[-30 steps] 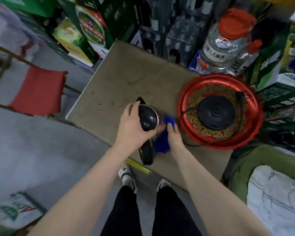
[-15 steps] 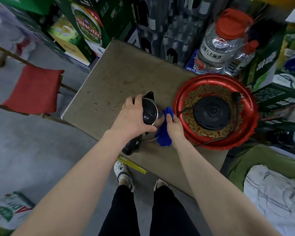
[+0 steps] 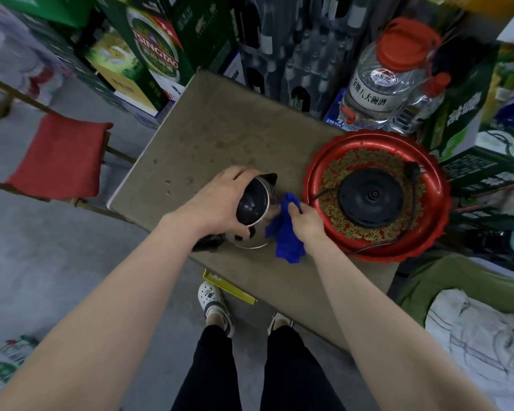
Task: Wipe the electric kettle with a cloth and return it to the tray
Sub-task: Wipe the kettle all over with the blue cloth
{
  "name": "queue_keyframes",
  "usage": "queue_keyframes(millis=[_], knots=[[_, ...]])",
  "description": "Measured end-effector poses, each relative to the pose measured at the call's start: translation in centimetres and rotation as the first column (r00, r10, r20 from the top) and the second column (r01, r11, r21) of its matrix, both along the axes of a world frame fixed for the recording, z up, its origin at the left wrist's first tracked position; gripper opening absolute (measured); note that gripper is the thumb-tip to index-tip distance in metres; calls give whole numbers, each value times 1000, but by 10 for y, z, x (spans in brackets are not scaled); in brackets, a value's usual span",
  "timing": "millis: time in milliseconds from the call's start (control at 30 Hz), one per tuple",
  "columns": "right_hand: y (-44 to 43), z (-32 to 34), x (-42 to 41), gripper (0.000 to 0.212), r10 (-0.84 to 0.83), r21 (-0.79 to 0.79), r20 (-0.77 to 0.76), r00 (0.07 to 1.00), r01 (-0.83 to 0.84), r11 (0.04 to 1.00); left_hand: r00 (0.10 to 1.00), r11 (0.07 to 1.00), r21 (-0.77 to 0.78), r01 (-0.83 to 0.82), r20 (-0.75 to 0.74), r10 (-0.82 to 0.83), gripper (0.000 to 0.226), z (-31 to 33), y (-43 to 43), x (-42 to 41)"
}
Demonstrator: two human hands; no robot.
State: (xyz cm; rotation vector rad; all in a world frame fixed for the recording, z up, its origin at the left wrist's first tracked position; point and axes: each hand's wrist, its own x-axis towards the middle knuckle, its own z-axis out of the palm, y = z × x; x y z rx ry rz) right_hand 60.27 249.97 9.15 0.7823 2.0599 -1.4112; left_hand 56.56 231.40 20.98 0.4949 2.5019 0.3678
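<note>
A steel electric kettle [image 3: 254, 204] with a black lid stands on the brown table [image 3: 220, 137], spout pointing away from me. My left hand [image 3: 220, 203] clasps its top and left side. My right hand [image 3: 304, 216] presses a blue cloth [image 3: 287, 235] against the kettle's right side. Just to the right lies a round red tray [image 3: 377, 247] holding the black kettle base [image 3: 371, 197] and its cord. The kettle's handle is mostly hidden under my left wrist.
A large clear jug with a red cap [image 3: 389, 72] and stacked beer cartons [image 3: 155, 54] crowd the table's far side. A red-cushioned chair [image 3: 60, 155] stands to the left, and a green seat with white cloth [image 3: 472, 315] to the right.
The kettle has turned, its spout swinging from the far left toward the far right. My left hand shifted round its top, and the cloth hand slid along the right side.
</note>
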Motion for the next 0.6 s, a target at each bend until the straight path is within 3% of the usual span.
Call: queue_keyframes(millis=[100, 233, 333, 433, 600], knots=[[6, 8, 5, 32, -38, -67, 40, 998, 40, 997, 960, 945, -185, 271, -21, -280, 117, 10, -9, -20], [3, 38, -2, 11, -335, -299, -151, 930, 281, 912, 913, 884, -335, 325, -134, -386, 113, 16, -17, -13], [-11, 57, -15, 30, -326, -455, -206, 923, 204, 867, 944, 964, -248, 100, -282, -170, 118, 7, -26, 18], [-21, 57, -18, 28, -166, -435, -203, 965, 63, 898, 949, 973, -185, -135, -308, 73, 122, -2, -23, 42], [-21, 61, -10, 32, -266, -512, -95, 959, 182, 839, 937, 976, -164, -145, -338, 83, 108, -5, -16, 30]])
